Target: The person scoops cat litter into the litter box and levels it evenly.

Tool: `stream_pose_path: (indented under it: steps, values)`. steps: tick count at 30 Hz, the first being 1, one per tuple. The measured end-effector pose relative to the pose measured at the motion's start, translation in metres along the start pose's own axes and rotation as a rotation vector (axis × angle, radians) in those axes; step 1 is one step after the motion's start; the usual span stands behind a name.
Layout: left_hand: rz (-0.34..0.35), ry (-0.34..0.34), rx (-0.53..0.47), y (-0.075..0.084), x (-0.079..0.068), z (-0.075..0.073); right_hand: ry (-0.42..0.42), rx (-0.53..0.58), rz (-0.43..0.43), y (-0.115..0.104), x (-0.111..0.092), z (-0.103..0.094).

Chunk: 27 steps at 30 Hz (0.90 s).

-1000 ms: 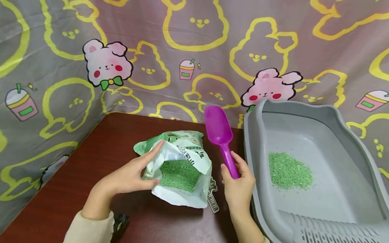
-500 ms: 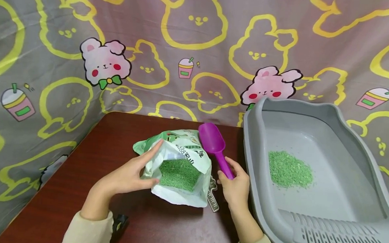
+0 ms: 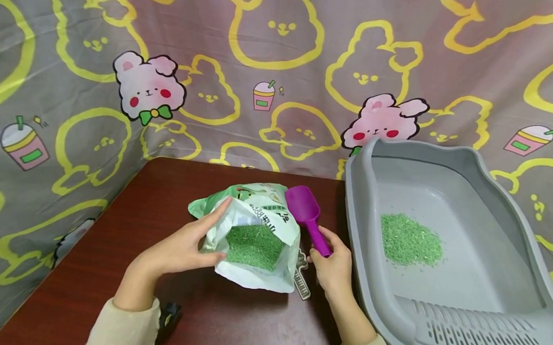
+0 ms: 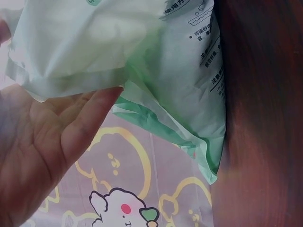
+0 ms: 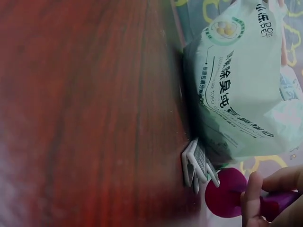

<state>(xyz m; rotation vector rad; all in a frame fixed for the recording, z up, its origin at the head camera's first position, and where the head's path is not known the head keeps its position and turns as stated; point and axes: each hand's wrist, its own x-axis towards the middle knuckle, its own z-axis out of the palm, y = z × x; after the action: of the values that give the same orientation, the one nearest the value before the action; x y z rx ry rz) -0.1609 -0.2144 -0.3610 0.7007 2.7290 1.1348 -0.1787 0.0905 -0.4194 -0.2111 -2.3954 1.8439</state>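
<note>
An open bag of cat litter [image 3: 261,200] lies on the table, its mouth toward me, with green pellets [image 3: 254,247] visible inside. My left hand [image 3: 185,248] holds the left side of the bag's mouth, thumb and forefinger spread along the rim. In the left wrist view, fingers of the left hand [image 4: 52,137] lie against the pale bag [image 4: 175,71]. My right hand [image 3: 335,264] grips the handle of a purple scoop [image 3: 303,203], whose bowl is at the bag's right side. The right wrist view shows the scoop [image 5: 225,194] below the printed bag [image 5: 236,80].
A grey litter box [image 3: 470,240] stands at the right, a heap of green pellets [image 3: 409,239] on its floor. A small flat grey slotted item [image 3: 301,280] lies between bag and right hand. A patterned curtain [image 3: 208,33] hangs behind the brown table [image 3: 129,211].
My right hand has lowered the purple scoop, moving it slightly left toward the bag, and its bowl has tipped. The left hand keeps its place on the bag.
</note>
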Motion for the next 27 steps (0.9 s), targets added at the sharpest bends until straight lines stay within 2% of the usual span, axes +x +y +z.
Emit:
stream_pose_path:
  steps: [5, 9, 14, 17, 23, 27]
  values:
    - [0.005, 0.001, 0.008, 0.000, 0.001, 0.000, -0.007, -0.045, -0.010, 0.000, -0.002, -0.004]
    - [0.006, 0.006, 0.016, 0.000, 0.000, 0.000, -0.054, -0.082, -0.012, -0.001, -0.004, -0.006]
    - [0.000, 0.006, 0.008, 0.000, -0.001, 0.001, -0.120, -0.192, -0.038, -0.005, -0.011, -0.010]
    - [0.001, 0.005, 0.006, 0.000, -0.001, 0.002, -0.133, -0.244, -0.070, -0.008, -0.016, -0.015]
    - [0.005, 0.007, 0.018, 0.001, -0.001, 0.001, -0.132, -0.273, -0.165, -0.011, -0.023, -0.026]
    - [0.000, 0.004, 0.013, 0.002, 0.000, 0.001, -0.164, -0.273, -0.173, -0.007, -0.028, -0.030]
